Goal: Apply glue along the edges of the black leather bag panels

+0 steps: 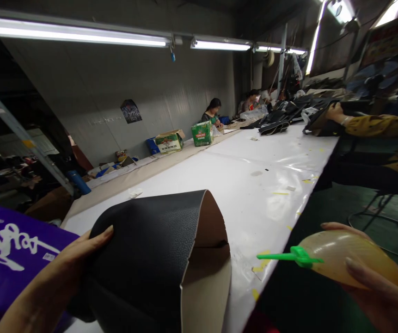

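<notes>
My left hand (77, 259) grips a black leather piece (146, 245) with a grained surface, bent round into a hollow shape. Its thumb lies on the outside, while the other fingers are hidden behind the leather. The open end faces right and shows a tan lining (207, 282) with small notches along the edge. At the lower right, my right hand (375, 286) is wrapped round a translucent glue bottle (351, 256) filled with something yellowish. The bottle lies sideways, and its green nozzle (282, 256) points left toward the leather piece, apart from it.
A long white-topped table (240, 185) runs away from me, with yellow smears along its right edge. A purple bag (8, 259) stands at left. Cartons (202, 134) line the far left side. A co-worker's sleeve (382, 129) reaches over black pieces (278, 120) at right.
</notes>
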Demonstrator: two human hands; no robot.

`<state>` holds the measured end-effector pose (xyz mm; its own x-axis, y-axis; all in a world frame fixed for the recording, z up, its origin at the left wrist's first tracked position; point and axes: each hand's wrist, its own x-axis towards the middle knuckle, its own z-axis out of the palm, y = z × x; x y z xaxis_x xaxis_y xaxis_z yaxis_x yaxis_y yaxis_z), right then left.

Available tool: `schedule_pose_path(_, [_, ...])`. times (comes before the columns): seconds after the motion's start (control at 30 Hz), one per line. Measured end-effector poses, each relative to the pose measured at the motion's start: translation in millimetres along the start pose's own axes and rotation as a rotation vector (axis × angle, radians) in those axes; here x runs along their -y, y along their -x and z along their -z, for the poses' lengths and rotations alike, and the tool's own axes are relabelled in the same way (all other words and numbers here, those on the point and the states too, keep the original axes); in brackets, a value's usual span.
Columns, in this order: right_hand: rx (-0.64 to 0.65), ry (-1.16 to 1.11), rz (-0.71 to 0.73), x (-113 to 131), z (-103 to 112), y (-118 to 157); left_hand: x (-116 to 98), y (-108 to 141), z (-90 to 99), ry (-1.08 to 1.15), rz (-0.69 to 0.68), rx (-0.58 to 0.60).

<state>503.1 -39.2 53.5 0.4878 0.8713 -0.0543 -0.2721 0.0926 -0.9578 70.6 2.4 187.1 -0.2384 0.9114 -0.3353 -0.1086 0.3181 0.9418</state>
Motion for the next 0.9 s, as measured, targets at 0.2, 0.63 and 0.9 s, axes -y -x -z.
schedule_pose_path(0.2, [0.065,0.114,0.007,-5,-15,-2,-30,-9,-15.2,-0.102,0.032,0.079])
schedule_pose_path(0.63, [0.136,0.111,-0.092,-34,-15,-9,-73,-38,-54.3,-0.348,0.077,0.228])
schedule_pose_path(0.9, [0.256,0.49,0.199,-60,-25,-18,-72,-93,-86.9,-0.576,0.046,0.437])
